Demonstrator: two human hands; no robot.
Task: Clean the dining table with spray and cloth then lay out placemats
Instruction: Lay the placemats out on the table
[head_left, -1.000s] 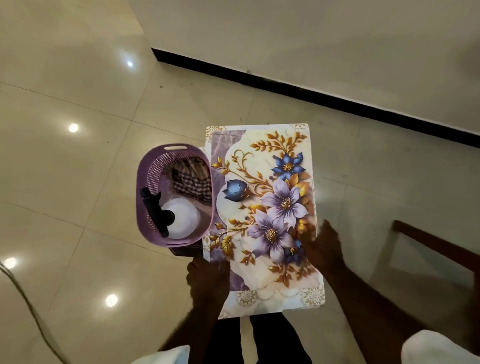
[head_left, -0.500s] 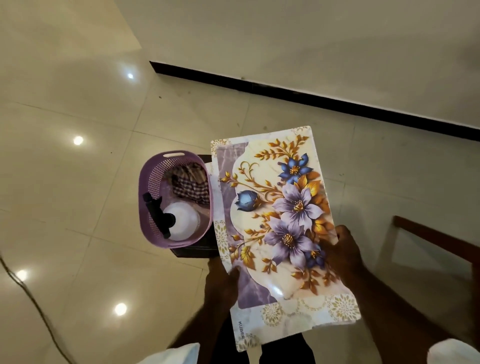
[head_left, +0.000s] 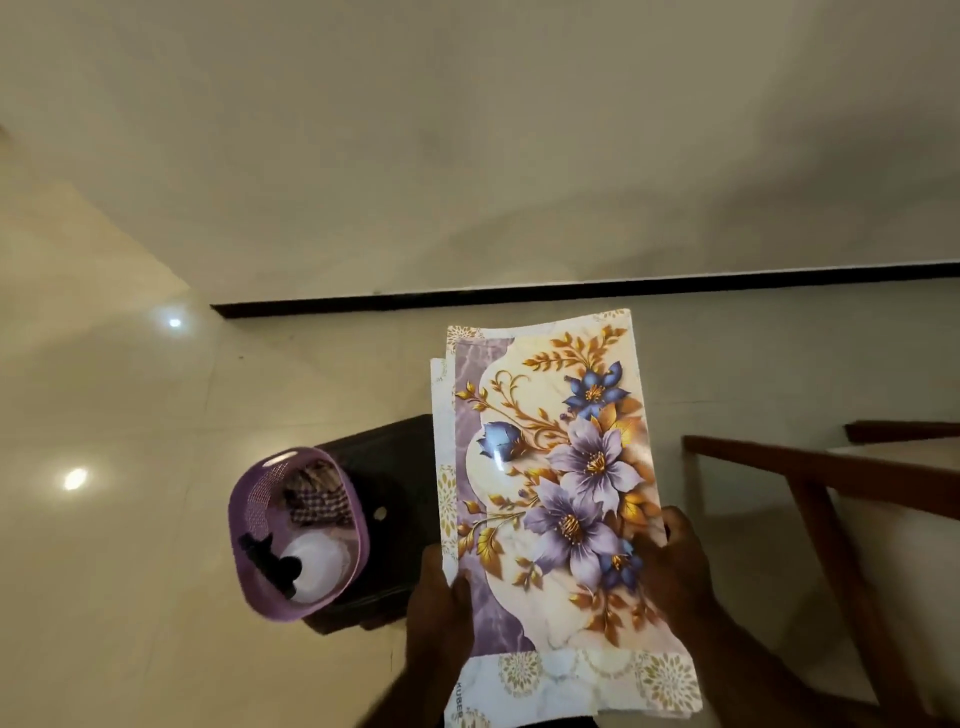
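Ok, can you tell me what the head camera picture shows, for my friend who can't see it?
The left hand and right hand hold a stack of flowery placemats over a tiled floor. Beside them on the left, a purple basket on a dark stool holds a white spray bottle and a checked cloth.

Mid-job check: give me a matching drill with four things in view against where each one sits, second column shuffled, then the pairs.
Things:
1. placemats
2. spray bottle
3. cloth
4. basket

Places:
A. on the dark stool
B. near end of the basket
C. held by the left hand and right hand
D. far end of the basket

Pairs: 1-C, 2-B, 3-D, 4-A
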